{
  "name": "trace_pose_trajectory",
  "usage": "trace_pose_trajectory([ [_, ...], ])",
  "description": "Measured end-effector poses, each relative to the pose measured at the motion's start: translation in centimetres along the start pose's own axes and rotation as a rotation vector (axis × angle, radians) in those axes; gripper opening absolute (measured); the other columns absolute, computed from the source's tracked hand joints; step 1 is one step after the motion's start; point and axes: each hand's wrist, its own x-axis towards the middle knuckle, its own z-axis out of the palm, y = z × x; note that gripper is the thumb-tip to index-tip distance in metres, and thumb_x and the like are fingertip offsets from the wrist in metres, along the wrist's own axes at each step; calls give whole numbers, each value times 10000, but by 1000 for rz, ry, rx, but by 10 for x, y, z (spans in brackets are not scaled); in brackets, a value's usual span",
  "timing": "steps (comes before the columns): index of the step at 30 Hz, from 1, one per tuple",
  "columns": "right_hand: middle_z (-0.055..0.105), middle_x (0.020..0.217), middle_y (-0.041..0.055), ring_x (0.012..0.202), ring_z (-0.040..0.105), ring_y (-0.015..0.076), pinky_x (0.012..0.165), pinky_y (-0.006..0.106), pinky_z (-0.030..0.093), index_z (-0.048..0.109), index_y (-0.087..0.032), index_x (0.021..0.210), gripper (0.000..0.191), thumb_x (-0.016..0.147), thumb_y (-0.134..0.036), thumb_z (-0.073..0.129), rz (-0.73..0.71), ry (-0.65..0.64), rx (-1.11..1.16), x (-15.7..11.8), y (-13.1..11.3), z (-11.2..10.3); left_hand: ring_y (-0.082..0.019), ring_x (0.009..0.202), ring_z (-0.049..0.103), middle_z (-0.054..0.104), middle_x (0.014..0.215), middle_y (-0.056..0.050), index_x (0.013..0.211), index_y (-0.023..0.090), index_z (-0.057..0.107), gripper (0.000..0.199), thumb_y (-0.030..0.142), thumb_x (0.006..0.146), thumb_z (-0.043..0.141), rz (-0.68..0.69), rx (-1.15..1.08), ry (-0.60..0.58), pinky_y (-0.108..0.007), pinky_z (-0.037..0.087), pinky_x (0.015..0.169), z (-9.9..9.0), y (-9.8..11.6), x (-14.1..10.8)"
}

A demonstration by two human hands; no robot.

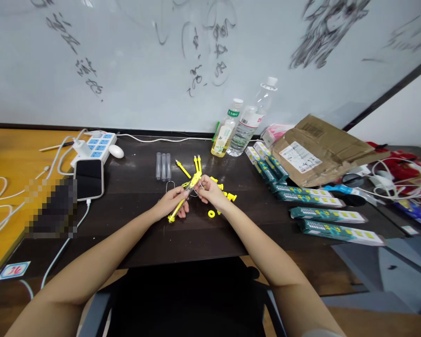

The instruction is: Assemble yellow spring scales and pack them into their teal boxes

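Observation:
My left hand (173, 201) is closed around a yellow plastic rod piece (176, 210) that slants up to the right, with a clear part between my fingers. Close beside it, my right hand (210, 191) pinches what looks like a thin bent wire (197, 193) at the piece's upper end. Just beyond my fingertips are yellow rods with pale tips (197, 164) and a separate yellow rod (183, 168). Several clear tubes (163, 166) stand or lie side by side behind my left hand; which, I cannot tell. A yellow ring (211, 214) and small yellow parts (231, 197) lie by my right hand.
Two bottles, a smaller tea bottle (227, 128) and a water bottle (247, 126), stand at the whiteboard (133, 70). Several green boxes (328, 214) and a brown parcel (305, 150) are right. A phone (89, 179), power strip (100, 145) and cables sit left.

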Motion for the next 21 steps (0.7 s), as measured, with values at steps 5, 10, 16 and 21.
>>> trace_pose_trajectory([
  [5, 545, 712, -69, 416, 424, 20, 290, 119, 280, 439, -197, 756, 235, 626, -180, 634, 59, -48, 25, -1, 3, 1, -55, 383, 491, 519, 519, 65, 737, 177, 420, 426, 551, 767, 623, 93, -5, 152, -157, 414, 371, 2, 6, -1],
  [10, 588, 640, -55, 354, 387, 29, 288, 150, 238, 461, -202, 795, 292, 713, -369, 686, 73, -46, 27, 0, 3, -2, -58, 384, 471, 507, 546, 77, 902, 181, 481, 368, 508, 790, 608, 112, -49, 196, -154, 380, 353, 2, 6, 1],
  [16, 476, 507, -83, 372, 364, 63, 372, 190, 277, 464, -213, 800, 284, 847, -479, 550, -108, -11, -219, -3, 4, 1, -62, 366, 488, 528, 568, 94, 882, 206, 377, 341, 416, 785, 627, 181, 35, 126, -157, 382, 362, -2, -2, 2],
  [21, 426, 588, -55, 525, 404, 91, 528, 217, 324, 493, -201, 788, 237, 904, -406, 475, -285, 46, -520, -7, 4, 1, -59, 340, 452, 496, 509, 109, 993, 205, 393, 259, 377, 857, 532, 209, 129, 79, -142, 371, 361, -3, -5, 1],
])
